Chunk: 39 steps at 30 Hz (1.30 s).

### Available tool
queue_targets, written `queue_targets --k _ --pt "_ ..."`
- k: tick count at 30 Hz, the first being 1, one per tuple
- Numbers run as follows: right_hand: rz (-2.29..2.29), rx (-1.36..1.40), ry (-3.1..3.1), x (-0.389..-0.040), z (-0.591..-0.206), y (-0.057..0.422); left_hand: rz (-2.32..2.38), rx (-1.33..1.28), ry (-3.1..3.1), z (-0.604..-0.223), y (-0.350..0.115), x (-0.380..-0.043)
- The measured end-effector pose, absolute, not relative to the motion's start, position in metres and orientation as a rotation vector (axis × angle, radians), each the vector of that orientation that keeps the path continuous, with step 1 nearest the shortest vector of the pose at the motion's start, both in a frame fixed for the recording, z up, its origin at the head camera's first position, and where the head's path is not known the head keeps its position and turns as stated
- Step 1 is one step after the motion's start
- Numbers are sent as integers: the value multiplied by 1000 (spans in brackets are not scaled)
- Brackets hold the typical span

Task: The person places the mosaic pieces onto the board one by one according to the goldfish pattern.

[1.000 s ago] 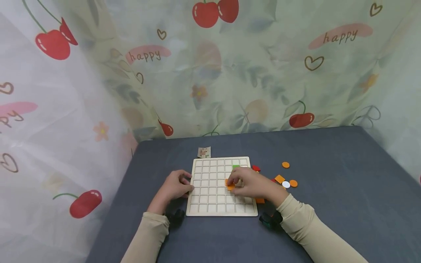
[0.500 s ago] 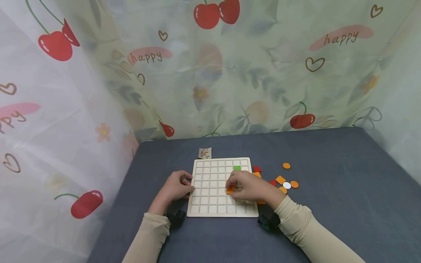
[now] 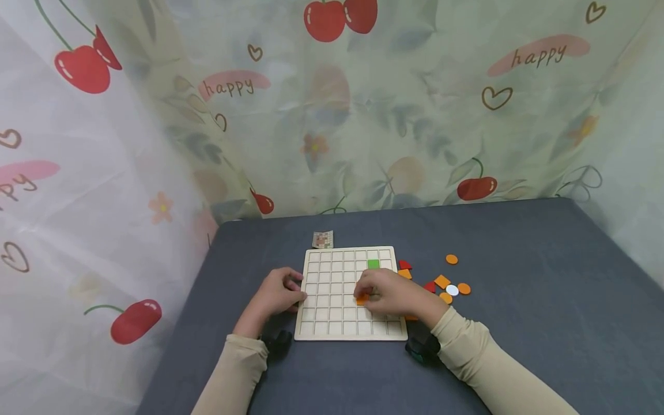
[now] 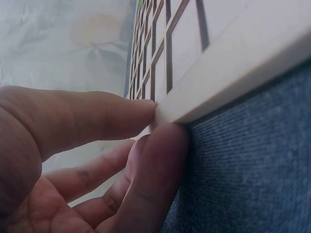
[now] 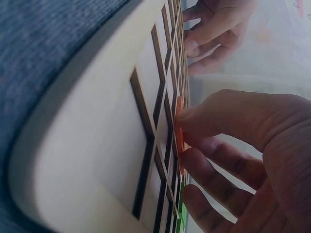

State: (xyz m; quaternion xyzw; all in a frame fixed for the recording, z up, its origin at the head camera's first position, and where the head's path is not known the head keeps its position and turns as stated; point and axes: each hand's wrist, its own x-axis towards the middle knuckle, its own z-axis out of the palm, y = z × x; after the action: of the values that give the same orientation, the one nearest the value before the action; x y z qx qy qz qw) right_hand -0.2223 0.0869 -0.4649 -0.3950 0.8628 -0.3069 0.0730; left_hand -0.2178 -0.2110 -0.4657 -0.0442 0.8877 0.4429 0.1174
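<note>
A pale wooden grid board [image 3: 329, 315] lies on the dark table in the head view. My left hand [image 3: 276, 293] pinches its left edge, thumb on the top and a bent finger against the side, as the left wrist view shows. Over the right half of the board, my right hand [image 3: 392, 291] holds an orange square tile [image 3: 361, 300] between thumb and fingers, close on the grid. From the right wrist, the orange tile [image 5: 179, 104] shows as a thin strip under the thumb. A green square tile [image 3: 373, 264] sits in a cell near the board's far edge.
Right of the board lie loose orange round pieces [image 3: 452, 259], a white disc [image 3: 452, 290], an orange square [image 3: 442, 281] and red pieces [image 3: 429, 286]. A small patterned card [image 3: 323, 240] lies behind the board. A printed curtain [image 3: 363, 144] hangs past the table [image 3: 519, 323].
My right hand has shifted slightly toward me and left with the orange tile, uncovering the green tile and more loose pieces. The left hand keeps its place on the board's edge.
</note>
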Motion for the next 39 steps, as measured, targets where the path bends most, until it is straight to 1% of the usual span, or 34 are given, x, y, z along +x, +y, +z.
queue_targets --k 6,10,16,29,34,39 --pt "-932 -1154 2586 -222 -464 90 1303 -125 2589 -465 -210 -217" --pt "-967 -1098 2587 -222 -458 101 1307 -131 2585 -464 -210 -217" --pt "-979 -1012 2650 -223 -449 131 1309 -132 2586 -463 -210 -217" --pt "-899 -814 2828 -231 -454 210 1313 -127 2587 -465 -211 -218" --pt "-849 -753 2845 -228 -456 228 1312 -134 2588 -464 -211 -218" --pt "-799 -693 2837 -225 -460 234 1301 -136 2591 -465 -210 -217"
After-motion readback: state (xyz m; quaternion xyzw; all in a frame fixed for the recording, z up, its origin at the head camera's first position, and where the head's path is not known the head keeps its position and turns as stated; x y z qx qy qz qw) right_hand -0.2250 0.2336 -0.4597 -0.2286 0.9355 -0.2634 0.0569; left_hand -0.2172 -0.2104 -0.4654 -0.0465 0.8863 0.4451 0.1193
